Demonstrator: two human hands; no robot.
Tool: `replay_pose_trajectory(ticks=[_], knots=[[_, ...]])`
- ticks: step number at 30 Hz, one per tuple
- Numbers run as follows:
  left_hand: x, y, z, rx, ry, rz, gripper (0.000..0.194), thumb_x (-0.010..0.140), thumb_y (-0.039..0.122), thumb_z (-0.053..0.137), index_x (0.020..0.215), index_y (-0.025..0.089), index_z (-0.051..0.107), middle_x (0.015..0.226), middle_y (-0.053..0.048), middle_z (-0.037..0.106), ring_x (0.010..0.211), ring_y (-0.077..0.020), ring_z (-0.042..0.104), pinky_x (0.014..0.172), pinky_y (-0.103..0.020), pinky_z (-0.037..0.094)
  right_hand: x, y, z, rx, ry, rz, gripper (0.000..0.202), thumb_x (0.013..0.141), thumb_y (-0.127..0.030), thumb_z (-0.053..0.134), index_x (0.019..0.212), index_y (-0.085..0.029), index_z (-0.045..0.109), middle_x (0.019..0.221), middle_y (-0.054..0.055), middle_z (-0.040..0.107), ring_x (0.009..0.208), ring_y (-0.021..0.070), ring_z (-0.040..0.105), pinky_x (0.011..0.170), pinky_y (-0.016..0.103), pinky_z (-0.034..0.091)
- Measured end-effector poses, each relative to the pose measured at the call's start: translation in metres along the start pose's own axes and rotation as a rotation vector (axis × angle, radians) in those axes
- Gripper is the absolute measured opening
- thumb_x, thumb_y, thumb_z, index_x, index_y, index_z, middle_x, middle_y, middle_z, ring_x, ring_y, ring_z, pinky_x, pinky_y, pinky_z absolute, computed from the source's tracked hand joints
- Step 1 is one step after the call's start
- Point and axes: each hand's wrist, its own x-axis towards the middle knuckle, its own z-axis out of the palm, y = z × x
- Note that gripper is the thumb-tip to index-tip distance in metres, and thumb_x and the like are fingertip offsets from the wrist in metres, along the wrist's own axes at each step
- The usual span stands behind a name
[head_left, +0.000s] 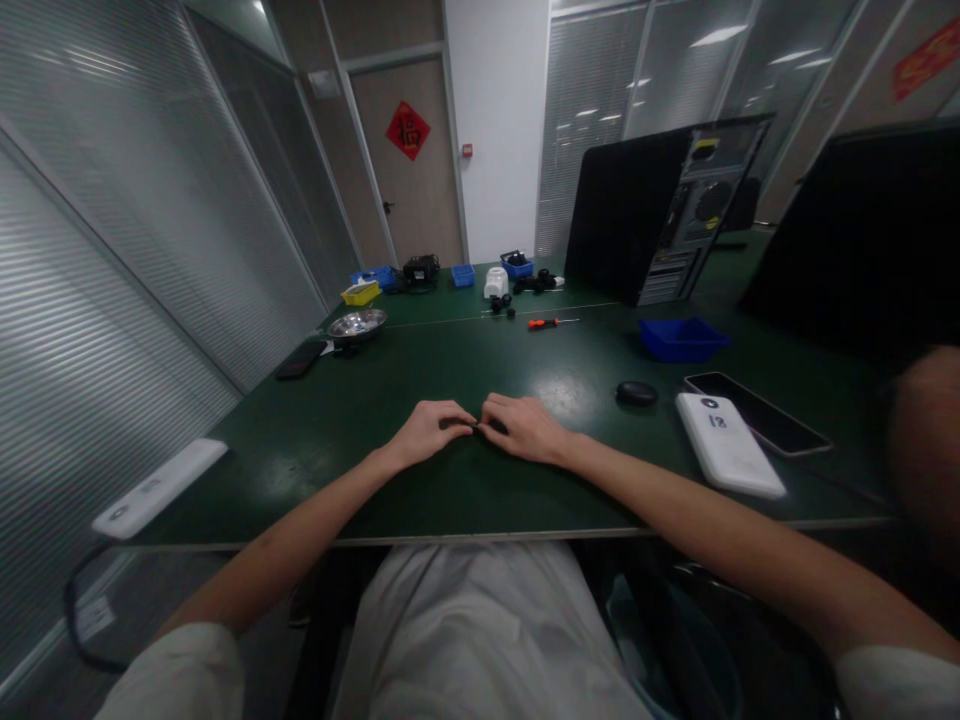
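Observation:
My left hand [426, 432] and my right hand [523, 426] meet fingertip to fingertip just above the green table [450, 505]. Both are closed in a pinch. A tiny dark piece [475, 426] shows between the fingertips, too small to name. Beyond the hands, an orange-handled screwdriver [544, 323] lies on the table. To the right of my right hand sits a rounded black object [636, 394], perhaps a computer mouse.
A metal bowl [357, 325] and a dark phone [301, 360] are at left, near a white device [160, 488]. At right are a blue tray [682, 342], a white device marked 18 [727, 445], a phone [757, 412], a computer tower [667, 215] and another person's arm [930, 440].

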Motion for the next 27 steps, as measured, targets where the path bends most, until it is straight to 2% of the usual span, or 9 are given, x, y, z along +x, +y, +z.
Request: replay_pose_trajectory(ticks=[8,13,17,21,25,27], knots=[[-0.002,-0.004,0.005,-0.048,0.061,-0.032,0.02,0.09,0.032,0.071,0.102,0.021,0.082,0.105,-0.008,0.077,0.098,-0.023,0.071,0.093,-0.034,0.053,0.001,0.003,0.005,-0.005,-0.004,-0.029,0.013,0.101,-0.033,0.051,0.104,-0.021,0.056,0.1,0.004,0.061,0.072,0.0145,0.053,0.062,0.028,0.029],[-0.001,-0.003,0.008,-0.081,0.055,-0.016,0.021,0.092,0.032,0.07,0.104,0.021,0.082,0.106,-0.007,0.077,0.099,-0.0221,0.071,0.094,-0.033,0.052,0.002,0.001,0.005,-0.005,-0.005,-0.025,0.014,0.104,-0.034,0.047,0.106,-0.021,0.053,0.098,0.004,0.06,0.073,0.0149,0.054,0.062,0.028,0.03],[0.001,-0.002,0.007,-0.086,0.031,-0.026,0.023,0.092,0.032,0.07,0.107,0.02,0.081,0.106,-0.007,0.076,0.098,-0.0212,0.07,0.091,-0.031,0.052,0.001,0.0,0.005,-0.025,-0.003,-0.011,0.014,0.104,-0.034,0.047,0.104,-0.021,0.052,0.099,0.004,0.061,0.073,0.0148,0.055,0.062,0.027,0.03],[0.001,-0.002,0.006,-0.09,0.046,-0.051,0.026,0.096,0.036,0.063,0.101,0.017,0.081,0.101,-0.008,0.076,0.091,-0.0197,0.07,0.085,-0.029,0.053,0.001,0.001,0.004,-0.035,0.004,-0.016,0.014,0.103,-0.034,0.049,0.102,-0.021,0.054,0.1,0.004,0.061,0.073,0.0146,0.055,0.062,0.027,0.03],[0.005,-0.008,0.004,0.0,0.124,-0.022,0.027,0.098,0.036,0.061,0.102,0.019,0.08,0.1,-0.008,0.074,0.09,-0.0193,0.068,0.082,-0.03,0.052,0.001,0.001,0.004,-0.033,0.016,0.002,0.014,0.102,-0.035,0.051,0.103,-0.021,0.056,0.1,0.004,0.062,0.074,0.0147,0.056,0.062,0.027,0.03],[0.009,-0.014,0.002,0.085,0.117,0.019,0.025,0.098,0.034,0.061,0.102,0.019,0.081,0.101,-0.008,0.073,0.092,-0.0198,0.067,0.085,-0.031,0.052,0.001,0.001,0.004,-0.023,0.021,0.001,0.014,0.102,-0.035,0.052,0.102,-0.022,0.056,0.101,0.003,0.063,0.075,0.0146,0.057,0.062,0.027,0.031]])
